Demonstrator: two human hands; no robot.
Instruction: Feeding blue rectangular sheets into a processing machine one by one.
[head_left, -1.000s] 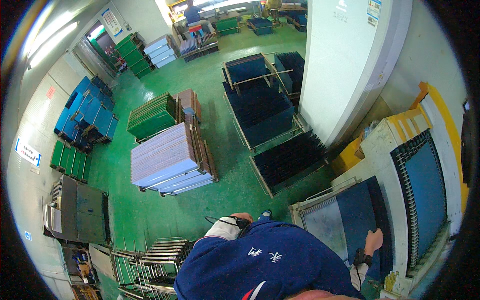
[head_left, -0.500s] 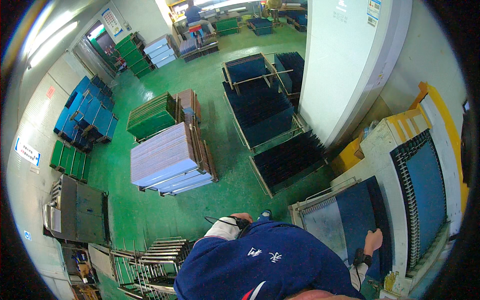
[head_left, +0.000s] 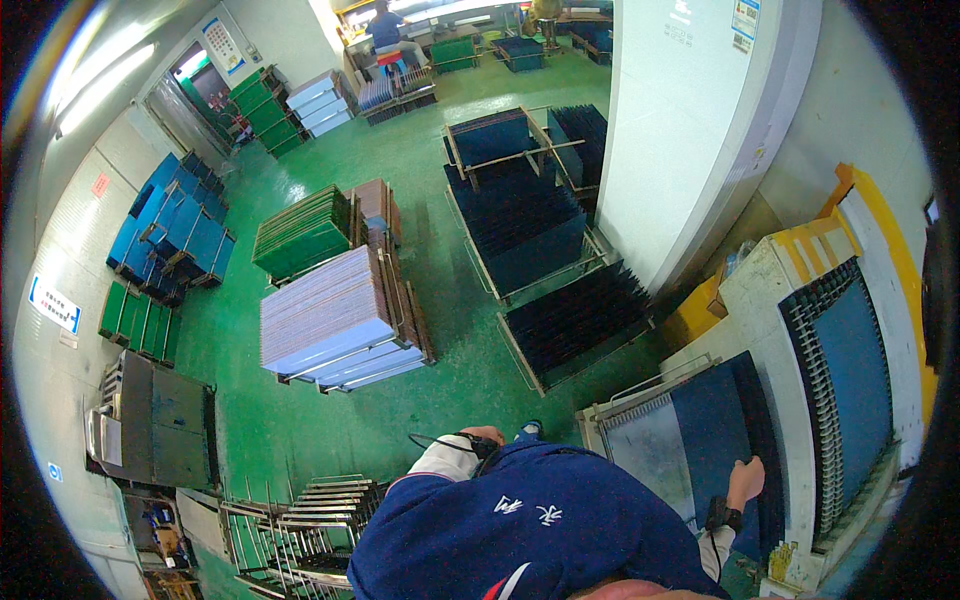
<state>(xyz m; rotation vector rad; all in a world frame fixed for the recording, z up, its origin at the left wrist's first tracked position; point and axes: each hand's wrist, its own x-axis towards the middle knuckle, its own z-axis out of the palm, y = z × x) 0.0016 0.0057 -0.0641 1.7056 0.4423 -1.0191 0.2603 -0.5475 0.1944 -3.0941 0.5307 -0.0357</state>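
Panel (head_left: 712, 415), dark blue, sits around four o'clock, my right hand (head_left: 745, 482) on its edge, fingers curled round it as far as I can see. Looks thin and stiff, so I'd guess pretty light but easy to scuff, maybe slippery on the flat face; edges are the spot to grab. Left hand (head_left: 484, 435) is at six o'clock by my jacket (head_left: 610, 510), half hidden, so can't tell if it's gripping anything.
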